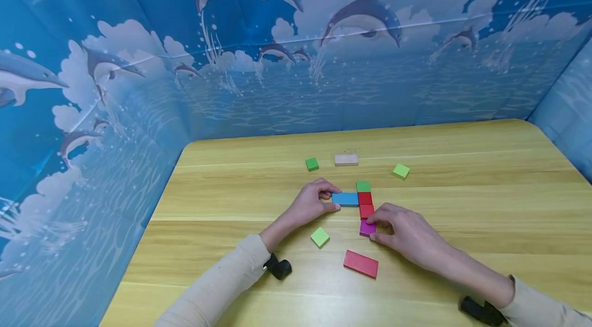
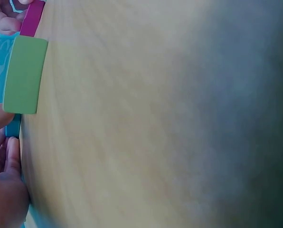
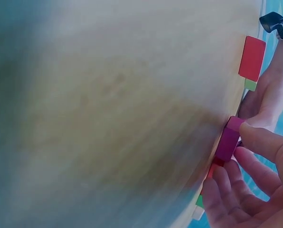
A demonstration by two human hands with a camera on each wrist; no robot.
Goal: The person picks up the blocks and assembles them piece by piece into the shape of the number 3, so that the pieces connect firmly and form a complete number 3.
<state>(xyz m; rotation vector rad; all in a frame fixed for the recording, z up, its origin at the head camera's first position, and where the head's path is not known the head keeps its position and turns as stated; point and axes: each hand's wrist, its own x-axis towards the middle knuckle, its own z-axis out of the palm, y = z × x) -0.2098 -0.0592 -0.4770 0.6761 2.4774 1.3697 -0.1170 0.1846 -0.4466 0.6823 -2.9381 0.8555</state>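
My left hand [image 1: 316,198] pinches the left end of a blue rectangular block [image 1: 345,199] between thumb and fingers. The block's right end meets a column of small square blocks. From the far end, that column runs a green block [image 1: 363,186], a red block [image 1: 365,198], another red block [image 1: 367,212] and a purple block [image 1: 367,228]. With thumb and index finger my right hand [image 1: 407,229] grips the purple block at the near end. The right wrist view shows the thumb against the purple block [image 3: 228,141], other fingers beside the red one.
A red rectangular block [image 1: 361,264] and a light green block [image 1: 320,237] lie nearer me. Farther back are a green block [image 1: 312,164], a pale pinkish block [image 1: 346,160] and a light green block [image 1: 401,171]. Dolphin-printed cloth [image 1: 287,95] stands behind the wooden table [image 1: 231,183].
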